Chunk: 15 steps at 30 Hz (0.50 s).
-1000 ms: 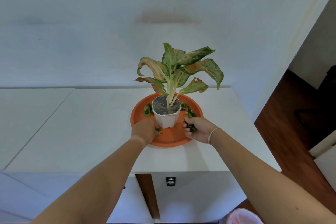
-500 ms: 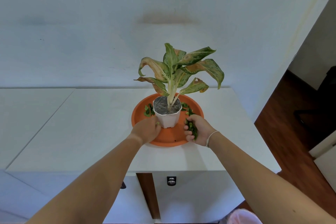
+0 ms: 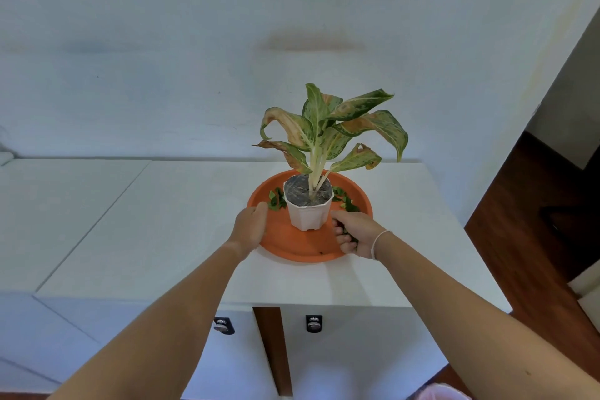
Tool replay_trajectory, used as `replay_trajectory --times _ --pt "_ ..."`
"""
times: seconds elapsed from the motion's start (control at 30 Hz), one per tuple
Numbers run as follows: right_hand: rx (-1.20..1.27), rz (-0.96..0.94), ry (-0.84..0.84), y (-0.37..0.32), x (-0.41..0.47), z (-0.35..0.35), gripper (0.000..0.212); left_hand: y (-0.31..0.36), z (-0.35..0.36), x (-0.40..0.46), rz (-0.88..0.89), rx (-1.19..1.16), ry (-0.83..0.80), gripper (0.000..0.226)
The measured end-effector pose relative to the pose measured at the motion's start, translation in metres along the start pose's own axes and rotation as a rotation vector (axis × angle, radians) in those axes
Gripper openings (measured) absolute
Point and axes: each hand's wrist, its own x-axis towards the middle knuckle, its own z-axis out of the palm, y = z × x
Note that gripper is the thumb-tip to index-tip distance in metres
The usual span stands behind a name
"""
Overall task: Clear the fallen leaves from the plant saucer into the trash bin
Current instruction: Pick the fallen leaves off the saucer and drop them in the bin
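An orange saucer (image 3: 302, 250) sits on a white cabinet top, with a white pot (image 3: 308, 214) and its leafy plant in the middle. Small green fallen leaves (image 3: 276, 200) lie left of the pot and more fallen leaves (image 3: 344, 200) lie to its right. My left hand (image 3: 250, 229) rests on the saucer's left rim, fingers curled; whether it holds a leaf is hidden. My right hand (image 3: 355, 232) is at the saucer's right side, closed on a bunch of green leaves. A pink-lined trash bin (image 3: 443, 392) shows at the bottom edge.
The white cabinet top (image 3: 162, 221) ends just right of the saucer, with wooden floor (image 3: 535, 221) beyond. A white wall stands close behind the plant. Two cabinet locks (image 3: 314, 323) sit below the front edge.
My left hand slid left and up along the saucer rim toward the left leaves. My right hand closed tighter around its leaves. The small leaf by my left hand is gone from view.
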Motion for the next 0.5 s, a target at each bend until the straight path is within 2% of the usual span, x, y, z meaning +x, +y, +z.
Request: replay_trajectory --times 0.13,0.27,0.4,0.5 --pt "-0.162 0.001 -0.014 -0.003 -0.004 0.001 0.023 -0.003 -0.003 -0.004 -0.023 -0.012 -0.058 0.036" --pt "-0.533 -0.039 0.034 -0.004 -0.005 0.003 0.009 -0.009 -0.003 -0.003 -0.009 0.031 -0.077 0.037" --pt "-0.946 -0.168 0.19 -0.002 0.004 0.012 0.02 -0.011 0.0 -0.002 0.024 0.163 -0.095 0.038" --pt "-1.159 -0.172 0.23 0.003 0.004 0.019 0.032 -0.009 0.002 -0.005 0.064 0.306 -0.11 0.036"
